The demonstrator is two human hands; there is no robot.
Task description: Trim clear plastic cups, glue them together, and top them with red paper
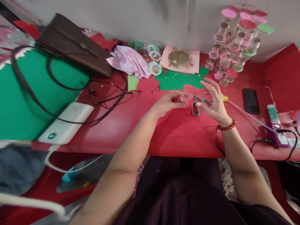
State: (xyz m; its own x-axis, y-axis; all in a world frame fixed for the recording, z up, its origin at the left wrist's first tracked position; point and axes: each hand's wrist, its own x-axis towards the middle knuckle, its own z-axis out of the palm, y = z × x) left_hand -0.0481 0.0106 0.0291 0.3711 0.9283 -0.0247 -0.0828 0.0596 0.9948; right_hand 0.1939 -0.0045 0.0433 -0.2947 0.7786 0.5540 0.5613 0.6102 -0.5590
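My left hand (165, 103) is closed around a small clear plastic cup (184, 99), its fingers curled over the side. A round red paper disc (189, 89) shows just beyond the cup; whether the two are joined I cannot tell. Grey-handled scissors (195, 107) are to the right of the cup, over red paper (173, 125). My right hand (215, 104) is open beside them, fingers spread, the thumb close to a handle loop. Contact between thumb and handle cannot be made out.
Hanging strings of clear cups with paper discs (228, 47) are at the back right. Soil lies on a pink sheet (195, 59). A phone (251, 100) and glue stick (273, 114) are right; a brown bag (75, 43), glasses (106, 101) and white power bank (67, 122) left.
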